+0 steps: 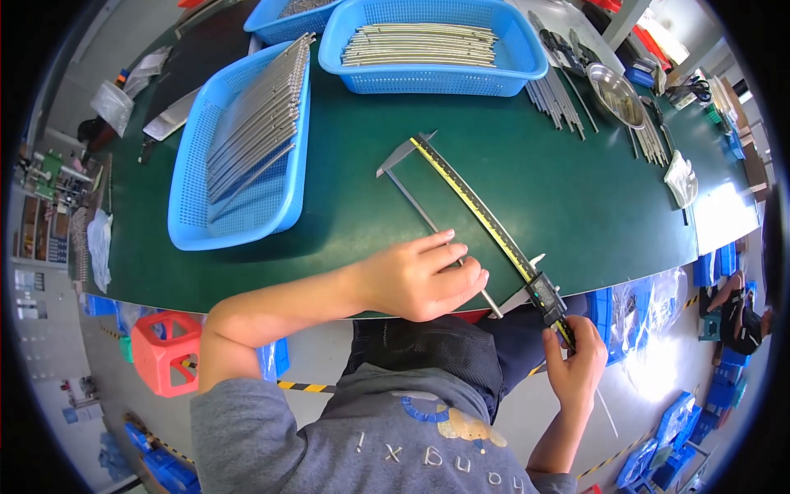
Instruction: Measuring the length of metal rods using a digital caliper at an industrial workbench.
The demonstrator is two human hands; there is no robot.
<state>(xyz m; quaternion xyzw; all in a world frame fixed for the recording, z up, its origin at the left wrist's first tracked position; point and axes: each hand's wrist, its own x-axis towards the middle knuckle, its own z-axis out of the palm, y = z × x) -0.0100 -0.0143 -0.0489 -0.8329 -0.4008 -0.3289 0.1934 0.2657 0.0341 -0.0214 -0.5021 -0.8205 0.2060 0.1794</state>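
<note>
A thin metal rod point(413, 202) slants across the near part of the green table point(354, 156), with my left hand point(428, 278) closed around its lower half. Beside it, a digital caliper point(481, 216) with a yellow-edged scale lies at a similar slant. Its fixed jaw is at the rod's far end, and its sliding jaw is close to the near end; whether both touch cannot be made out. My right hand point(578, 362) pinches the caliper's near end, just below the black display unit point(543, 296), past the table's front edge.
A blue basket point(183, 193) of long rods stands to the left. Another blue basket point(444, 81) with rods sits at the back, beside a third basket point(284, 29). Loose rods point(553, 103), a metal bowl point(607, 78) and tools occupy the right. A red stool point(156, 358) stands below left.
</note>
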